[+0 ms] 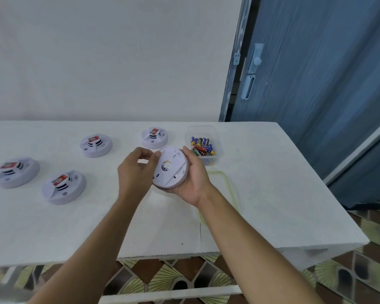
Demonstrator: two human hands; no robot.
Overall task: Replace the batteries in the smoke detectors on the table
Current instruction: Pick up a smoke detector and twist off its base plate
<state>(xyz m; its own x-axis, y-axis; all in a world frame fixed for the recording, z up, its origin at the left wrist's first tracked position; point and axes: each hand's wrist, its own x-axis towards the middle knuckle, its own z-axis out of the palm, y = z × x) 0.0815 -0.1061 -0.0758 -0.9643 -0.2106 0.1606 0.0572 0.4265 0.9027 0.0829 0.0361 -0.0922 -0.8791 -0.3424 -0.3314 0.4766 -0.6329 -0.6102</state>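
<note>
Head view looks down on a round white plastic smoke detector (pixel 170 167) held above the white table (pixel 272 194), tilted so that its flat back faces the camera. The right hand (pixel 193 181) cups it from below and from the right, with the fingers curled round the rim and the thumb lying along the upper edge. The left hand (pixel 134 172) meets the detector at its upper left edge, where bent fingertips and thumb seem to pinch the rim, though blur makes the exact contact hard to tell.

Just behind the right hand stands a clear square plastic tub (pixel 217 159) holding a loose heap of cylindrical batteries (pixel 202 147) in blue, black, red and gold wrappers. A clear flat plastic lid with a pale green rim (pixel 226 185) lies on the table under the right wrist.

Four other white domed smoke detectors rest face up on the table, each with a red label on its raised centre: one at the far left (pixel 15 172), one just right of it and nearer the camera (pixel 64 187), one further back (pixel 96 145), and one close behind the held detector (pixel 154 137). They sit apart from one another.

A blue wood-grain door (pixel 316 84) stands at the right, beside a plain white wall (pixel 108 58). Patterned floor tiles (pixel 371 255) show below the table edge.
</note>
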